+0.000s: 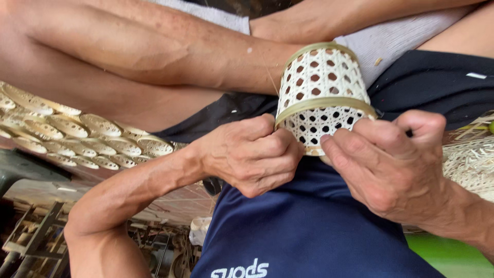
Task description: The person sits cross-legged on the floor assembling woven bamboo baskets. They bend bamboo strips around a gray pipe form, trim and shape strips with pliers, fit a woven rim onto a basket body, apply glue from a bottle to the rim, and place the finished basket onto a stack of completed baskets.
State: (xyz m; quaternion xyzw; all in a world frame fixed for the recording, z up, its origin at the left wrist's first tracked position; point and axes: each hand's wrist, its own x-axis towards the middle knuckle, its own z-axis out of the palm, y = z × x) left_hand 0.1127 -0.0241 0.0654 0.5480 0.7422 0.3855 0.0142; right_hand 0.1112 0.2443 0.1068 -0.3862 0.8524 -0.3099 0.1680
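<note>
A small woven bamboo basket (321, 85) with an open hexagonal weave and two flat green-tan rim bands stands in my lap, its wide end toward me. My left hand (252, 154) grips its near rim on the left side, fingers curled tight against the lower band. My right hand (391, 154) holds the near rim on the right, thumb pressed on the weave. A thin bamboo strand (268, 77) runs up from the basket's left edge. Dark blue shorts (309, 226) lie under both hands.
A row of several round woven lids (77, 134) lies to the left. Loose pale woven matting (471, 162) sits at the right edge. My crossed bare legs (154, 51) fill the top. Dark clutter and wooden frames (36, 231) show at lower left.
</note>
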